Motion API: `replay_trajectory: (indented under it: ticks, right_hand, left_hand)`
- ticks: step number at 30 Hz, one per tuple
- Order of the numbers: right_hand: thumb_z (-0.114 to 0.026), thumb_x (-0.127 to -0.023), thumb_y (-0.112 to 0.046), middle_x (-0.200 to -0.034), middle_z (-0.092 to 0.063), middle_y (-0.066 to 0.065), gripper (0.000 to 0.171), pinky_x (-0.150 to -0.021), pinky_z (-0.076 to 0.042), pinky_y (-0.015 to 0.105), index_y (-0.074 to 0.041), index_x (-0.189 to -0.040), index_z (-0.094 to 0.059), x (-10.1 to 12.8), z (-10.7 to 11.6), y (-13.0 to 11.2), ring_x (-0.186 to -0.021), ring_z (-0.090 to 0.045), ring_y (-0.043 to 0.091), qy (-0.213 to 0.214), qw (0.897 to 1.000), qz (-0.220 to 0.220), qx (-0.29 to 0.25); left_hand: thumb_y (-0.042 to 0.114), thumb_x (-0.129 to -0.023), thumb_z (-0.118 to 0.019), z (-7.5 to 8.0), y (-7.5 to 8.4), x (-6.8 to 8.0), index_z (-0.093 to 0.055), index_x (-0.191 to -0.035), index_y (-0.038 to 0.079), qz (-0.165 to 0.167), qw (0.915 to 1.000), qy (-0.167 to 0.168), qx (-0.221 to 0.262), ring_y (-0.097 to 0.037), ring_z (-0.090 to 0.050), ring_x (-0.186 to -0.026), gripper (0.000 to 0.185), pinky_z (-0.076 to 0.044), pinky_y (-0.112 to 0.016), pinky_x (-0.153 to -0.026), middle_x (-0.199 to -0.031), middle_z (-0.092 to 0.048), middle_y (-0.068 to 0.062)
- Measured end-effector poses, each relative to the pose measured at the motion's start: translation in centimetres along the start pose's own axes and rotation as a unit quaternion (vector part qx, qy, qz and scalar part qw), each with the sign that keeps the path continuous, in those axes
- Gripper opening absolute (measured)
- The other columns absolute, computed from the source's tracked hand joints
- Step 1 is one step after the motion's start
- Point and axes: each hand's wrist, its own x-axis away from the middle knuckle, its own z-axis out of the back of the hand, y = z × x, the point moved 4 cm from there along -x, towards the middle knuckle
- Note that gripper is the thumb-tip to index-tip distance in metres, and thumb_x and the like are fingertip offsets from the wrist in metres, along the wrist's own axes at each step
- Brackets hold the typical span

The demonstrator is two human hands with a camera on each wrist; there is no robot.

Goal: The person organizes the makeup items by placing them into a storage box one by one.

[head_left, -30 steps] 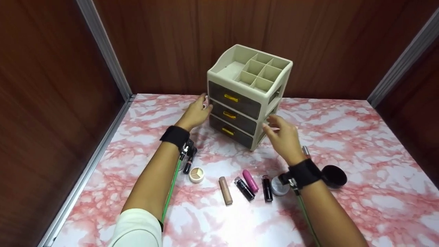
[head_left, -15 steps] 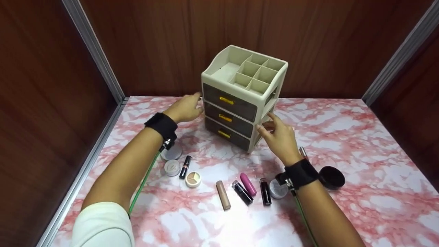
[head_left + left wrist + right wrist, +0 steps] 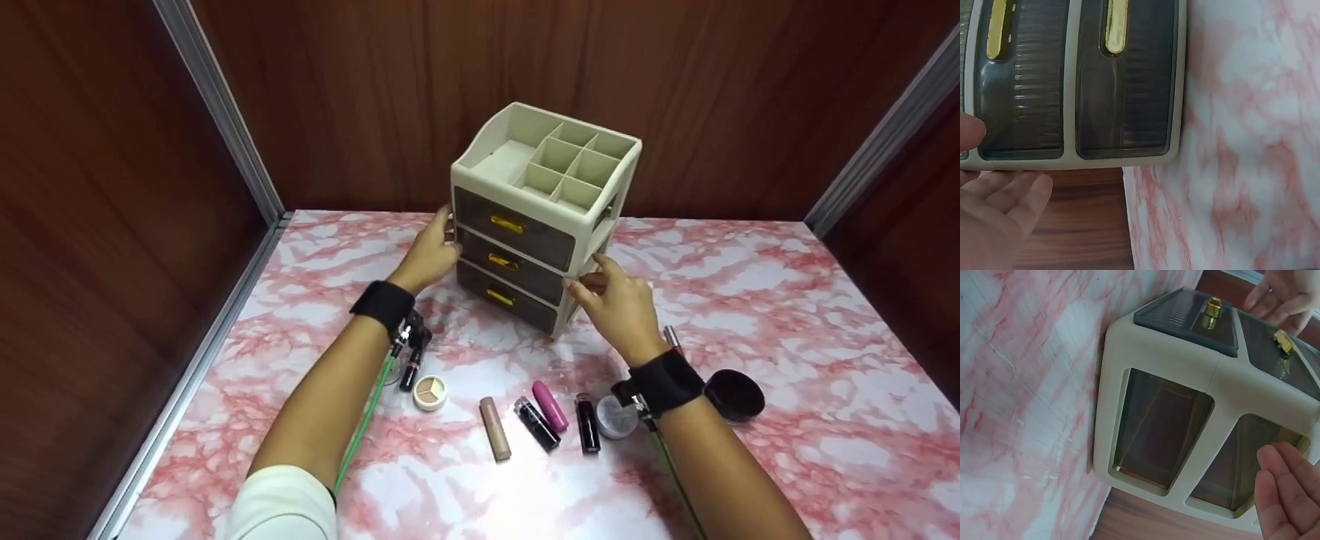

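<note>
A cream cosmetic organizer (image 3: 525, 232) with three dark drawers and an open compartmented top stands on the marbled table. My left hand (image 3: 431, 253) grips its left side. In the left wrist view the thumb (image 3: 970, 131) lies over the drawer front and the fingers (image 3: 1027, 197) are at the side wall. At the organizer's right side is my right hand (image 3: 619, 304), its thumb at the front edge. Its fingers (image 3: 1280, 472) lie along the side openings in the right wrist view, where the thumb is out of sight. All drawers are closed, each with a gold handle (image 3: 502, 261).
In front lie a beige tube (image 3: 495, 429), a black lipstick (image 3: 537, 424), a pink tube (image 3: 550, 405), another dark tube (image 3: 587, 424) and a clear jar (image 3: 616, 417). A three-colour pot (image 3: 430, 392) sits left; a black round case (image 3: 735, 395) sits right. Wooden panels (image 3: 375, 90) enclose the table.
My left arm swung outward to the left, then came back in, again covering the jars on the left. My right thumb has come closer onto the organizer's front edge. The drawers stay closed.
</note>
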Motion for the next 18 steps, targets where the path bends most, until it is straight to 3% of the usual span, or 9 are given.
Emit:
replay_trajectory:
  ticks: [8, 13, 18]
  right_hand:
    - [-0.068, -0.092, -0.038, -0.098, -0.072, 0.015, 0.059, -0.085, -0.051, 0.05, 0.007, -0.129, -0.057, -0.1, 1.2, 0.9, -0.088, -0.07, 0.032, -0.003, 1.0, 0.022, 0.021]
    - [-0.063, -0.096, -0.033, -0.095, -0.072, 0.014, 0.047, -0.081, -0.052, 0.051, 0.007, -0.122, -0.062, 0.3, 1.8, 1.5, -0.088, -0.069, 0.034, -0.002, 0.998, 0.047, 0.034]
    - [-0.061, -0.098, -0.03, -0.095, -0.072, 0.015, 0.042, -0.075, -0.051, 0.054, 0.005, -0.121, -0.064, 0.8, 1.9, 1.7, -0.082, -0.068, 0.036, -0.002, 0.997, 0.058, 0.043]
  left_hand:
    - [-0.007, -0.084, -0.051, -0.7, 1.2, 2.1, -0.029, -0.152, 0.01, -0.027, 0.9993, -0.008, -0.027, -0.023, -0.055, -0.118, 0.073, -0.047, -0.032, -0.094, -0.135, -0.053, -0.016]
    - [-0.008, -0.087, -0.053, -1.3, 1.6, 3.8, -0.024, -0.154, 0.013, -0.02, 0.9997, -0.017, -0.005, -0.023, -0.053, -0.121, 0.076, -0.047, -0.032, -0.096, -0.139, -0.05, -0.015]
    - [-0.006, -0.088, -0.054, -1.6, 1.8, 5.9, -0.021, -0.155, 0.011, -0.022, 0.9996, -0.007, -0.018, -0.023, -0.05, -0.122, 0.077, -0.044, -0.034, -0.099, -0.144, -0.045, -0.013]
